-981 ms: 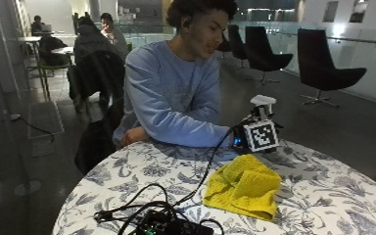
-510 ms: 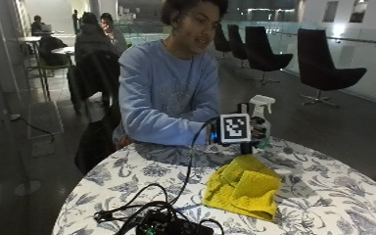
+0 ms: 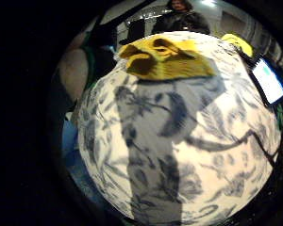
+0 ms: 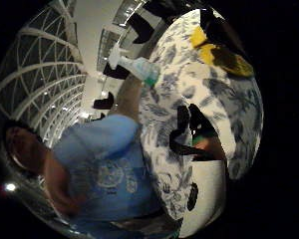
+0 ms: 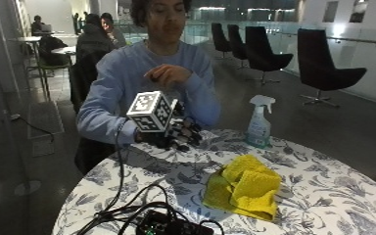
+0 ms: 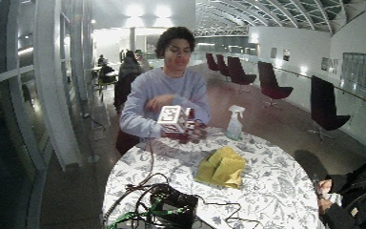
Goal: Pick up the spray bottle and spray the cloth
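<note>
A clear spray bottle (image 5: 260, 123) with a white trigger head stands upright on the flower-patterned round table (image 5: 344, 196), at its far side. A crumpled yellow cloth (image 5: 244, 186) lies in the middle of the table, nearer than the bottle. My gloved right hand (image 5: 177, 135) hovers low over the table's far left part, well left of the bottle, fingers hanging loosely and holding nothing. The bare left hand (image 5: 168, 74) is raised at the chest. The thumb side palm view shows the bottle (image 4: 137, 65) and the cloth (image 4: 224, 56); the little finger side shows the cloth (image 3: 166, 59) beyond bare tablecloth.
A black electronic box (image 5: 170, 226) with tangled cables sits at the table's near left edge, and one cable (image 5: 119, 166) runs up to the glove. A lit screen (image 3: 269, 80) lies near the table's rim. Black chairs (image 5: 325, 68) stand behind.
My right hand has moved left, away from the spray bottle it was at before. The bottle now stands alone on the table. The outside camera has also shifted.
</note>
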The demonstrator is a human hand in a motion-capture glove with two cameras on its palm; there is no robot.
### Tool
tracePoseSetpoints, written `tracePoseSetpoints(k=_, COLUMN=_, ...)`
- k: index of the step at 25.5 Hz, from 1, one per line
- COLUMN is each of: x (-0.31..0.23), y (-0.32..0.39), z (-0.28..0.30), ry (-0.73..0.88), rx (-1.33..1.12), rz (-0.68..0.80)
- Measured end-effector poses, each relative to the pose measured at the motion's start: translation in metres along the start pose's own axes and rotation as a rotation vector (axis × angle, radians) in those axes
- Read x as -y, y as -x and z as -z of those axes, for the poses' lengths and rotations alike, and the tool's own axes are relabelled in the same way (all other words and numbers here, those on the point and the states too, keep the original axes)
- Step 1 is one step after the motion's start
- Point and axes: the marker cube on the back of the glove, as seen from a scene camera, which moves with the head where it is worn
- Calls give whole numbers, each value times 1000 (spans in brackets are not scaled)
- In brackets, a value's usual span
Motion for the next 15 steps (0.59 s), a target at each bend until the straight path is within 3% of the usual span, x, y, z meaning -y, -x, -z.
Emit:
tracePoseSetpoints(k=8, x=-76, y=-53, z=35, ry=-48, rx=-171, rz=-77)
tracePoseSetpoints(k=15, x=-101, y=-67, z=44, ry=-39, rx=-214, rz=-111)
